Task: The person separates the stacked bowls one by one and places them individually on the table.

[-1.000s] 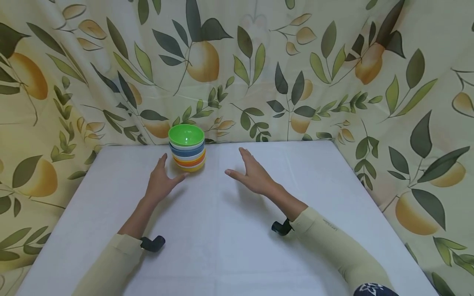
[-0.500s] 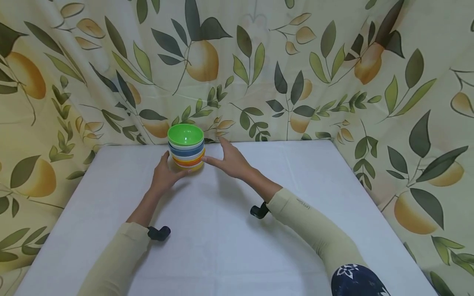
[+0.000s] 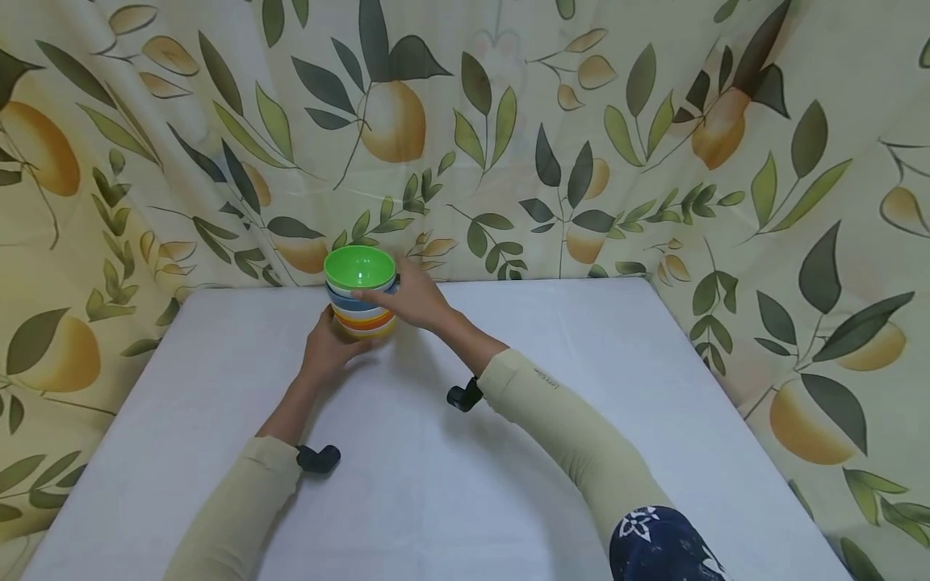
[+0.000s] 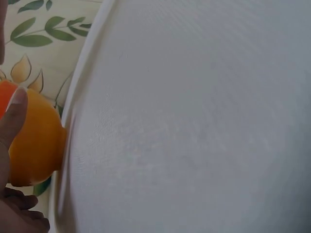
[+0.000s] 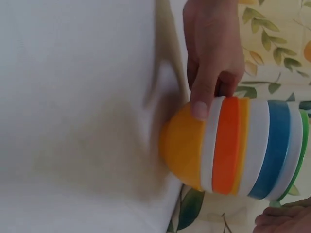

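Observation:
A stack of several nested bowls (image 3: 361, 303) stands upright near the table's back edge, a green bowl (image 3: 359, 268) on top. Below it come blue, orange and yellow bowls with white bands between. My left hand (image 3: 327, 349) holds the stack low on its left side; in the right wrist view its thumb (image 5: 200, 104) lies against the yellow bowl (image 5: 182, 148). Around the upper right side curls my right hand (image 3: 417, 298), its thumb across the front by the blue bowl (image 5: 273, 150) and its other fingers hidden behind.
A white cloth (image 3: 436, 484) covers the table. Behind and beside it hangs a curtain (image 3: 465, 145) printed with fruit and leaves. A small black camera sits on each wrist, the left camera (image 3: 318, 460) and the right camera (image 3: 465, 395).
My right hand has moved left from beside the stack onto its upper part. My left hand has closed in round the lower bowls. The stack stands in nearly the same place.

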Demonstrator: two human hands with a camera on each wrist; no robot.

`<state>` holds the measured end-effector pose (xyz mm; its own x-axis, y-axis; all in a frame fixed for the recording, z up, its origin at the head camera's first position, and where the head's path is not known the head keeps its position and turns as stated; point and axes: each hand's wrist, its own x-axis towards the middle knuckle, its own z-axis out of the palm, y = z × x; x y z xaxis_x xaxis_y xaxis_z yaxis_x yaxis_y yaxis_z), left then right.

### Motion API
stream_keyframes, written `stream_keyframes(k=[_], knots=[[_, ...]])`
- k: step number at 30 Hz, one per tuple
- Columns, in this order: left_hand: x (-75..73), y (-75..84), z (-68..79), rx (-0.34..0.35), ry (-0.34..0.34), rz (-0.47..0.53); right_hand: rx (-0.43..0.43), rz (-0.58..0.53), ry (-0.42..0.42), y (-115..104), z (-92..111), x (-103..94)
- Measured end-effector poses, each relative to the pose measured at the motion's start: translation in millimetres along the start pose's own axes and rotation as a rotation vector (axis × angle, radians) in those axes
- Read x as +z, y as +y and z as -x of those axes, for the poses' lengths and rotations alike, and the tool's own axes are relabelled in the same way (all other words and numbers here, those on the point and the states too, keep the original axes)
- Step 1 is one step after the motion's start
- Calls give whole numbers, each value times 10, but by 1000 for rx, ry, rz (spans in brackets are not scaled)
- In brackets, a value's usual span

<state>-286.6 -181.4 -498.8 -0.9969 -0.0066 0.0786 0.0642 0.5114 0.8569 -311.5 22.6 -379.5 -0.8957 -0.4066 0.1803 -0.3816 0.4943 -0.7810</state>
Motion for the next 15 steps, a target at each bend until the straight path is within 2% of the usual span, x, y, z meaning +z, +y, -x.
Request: stream_keyframes(k=[10, 15], knots=[[28, 4, -40, 20, 30, 40, 26, 26, -51, -28, -241, 51], [24, -11, -67, 17, 6, 61, 55, -4, -37, 9, -267, 57]])
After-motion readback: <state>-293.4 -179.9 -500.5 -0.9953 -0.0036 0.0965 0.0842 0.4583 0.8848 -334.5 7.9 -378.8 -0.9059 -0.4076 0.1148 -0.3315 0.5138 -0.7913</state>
